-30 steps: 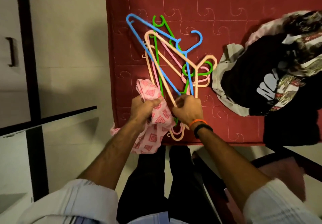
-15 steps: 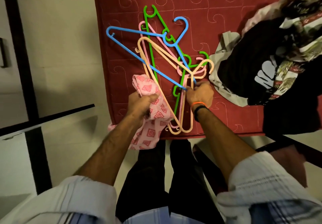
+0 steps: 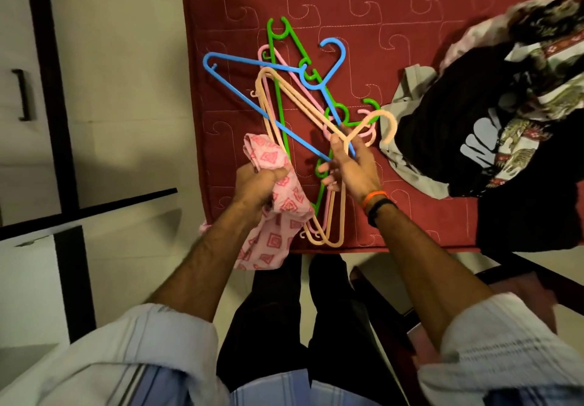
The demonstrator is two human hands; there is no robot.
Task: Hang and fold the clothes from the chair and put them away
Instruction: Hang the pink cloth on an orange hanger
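A tangle of plastic hangers lies on the red quilted mattress [image 3: 410, 10]: a blue hanger [image 3: 249, 97], a green hanger [image 3: 278, 95], a pink hanger [image 3: 286, 65] and a peach hanger [image 3: 297, 102]. My right hand [image 3: 350, 162] holds the peach hanger near its neck, just below the hook [image 3: 387, 124], thumb and fingers round the bars. My left hand [image 3: 257, 184] grips a bunched pink patterned cloth [image 3: 278, 216] that hangs over the mattress's front edge. A heap of clothes [image 3: 493, 121], black, grey and printed, sits on the mattress to the right.
Pale tiled floor [image 3: 120, 57] lies left of the mattress, crossed by dark furniture frames [image 3: 47, 57]. A cabinet handle [image 3: 22, 94] shows at the far left. My dark trouser legs [image 3: 284, 310] stand against the mattress's front edge. A dark reddish object [image 3: 521, 285] sits low right.
My right hand has slid up from the hangers' lower bars to the peach hanger's neck. The hanger tangle has shifted and turned a little. My left hand still grips the pink cloth.
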